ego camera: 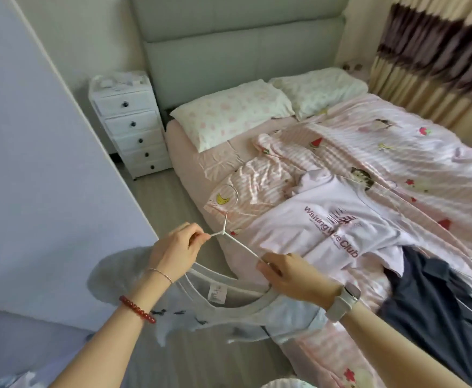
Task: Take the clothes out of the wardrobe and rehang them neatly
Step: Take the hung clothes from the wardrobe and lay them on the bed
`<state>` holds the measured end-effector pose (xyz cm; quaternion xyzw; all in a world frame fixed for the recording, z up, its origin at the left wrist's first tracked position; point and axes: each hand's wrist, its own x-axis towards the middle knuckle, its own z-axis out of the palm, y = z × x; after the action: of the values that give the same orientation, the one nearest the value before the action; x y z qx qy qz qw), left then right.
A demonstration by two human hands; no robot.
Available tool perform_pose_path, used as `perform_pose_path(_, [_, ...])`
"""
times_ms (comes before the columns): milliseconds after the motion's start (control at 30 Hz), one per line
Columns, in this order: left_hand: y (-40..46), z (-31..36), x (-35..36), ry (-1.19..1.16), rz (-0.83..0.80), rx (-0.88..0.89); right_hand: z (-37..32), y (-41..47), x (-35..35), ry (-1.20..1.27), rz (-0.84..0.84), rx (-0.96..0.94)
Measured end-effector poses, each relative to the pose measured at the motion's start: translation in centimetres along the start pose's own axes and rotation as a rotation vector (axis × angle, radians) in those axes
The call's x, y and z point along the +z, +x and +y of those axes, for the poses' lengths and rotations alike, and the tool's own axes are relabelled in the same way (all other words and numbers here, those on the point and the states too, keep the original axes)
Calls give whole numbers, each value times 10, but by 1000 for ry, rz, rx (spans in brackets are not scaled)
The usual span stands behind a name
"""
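A thin white wire hanger (230, 233) is held over the bed's near edge, hook pointing away from me. My left hand (174, 249) pinches its left arm near the neck. My right hand (291, 275) grips its right arm, which disappears into the neck opening of a light grey T-shirt (229, 312). The grey shirt hangs below both hands with its white label showing. A white T-shirt with maroon lettering (327, 228) lies spread on the bed. A dark navy garment (436, 303) lies to its right, partly under it.
The bed (397, 152) has a pink striped cover and two pillows (229, 113). A white wardrobe panel (33, 163) stands at my left. A white drawer unit (130, 127) sits beside the headboard. Curtains (425, 65) hang at right. Wooden floor (167, 208) runs between wardrobe and bed.
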<state>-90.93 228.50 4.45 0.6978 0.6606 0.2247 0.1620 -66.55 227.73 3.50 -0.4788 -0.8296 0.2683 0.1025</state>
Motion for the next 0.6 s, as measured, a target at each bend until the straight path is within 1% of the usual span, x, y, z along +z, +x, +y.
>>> perform_pose_path(100, [34,53,49,-80,-206,67,47,-44,-18,75,46,218])
perform_pose_path(200, [57,121,114,-69,-411,150,101,-97,-45,115,80,404])
perform_pose_path(367, [62,247,221,-82,-674,287,189,-205,-86,196,179,724])
perform_pose_path(467, [59,314,275,-65,-785,372,233,-261,-96,239,185,887])
perform_pose_path(600, [63,393,329,-45,-840,449,284,-315,-114,363,253,1019])
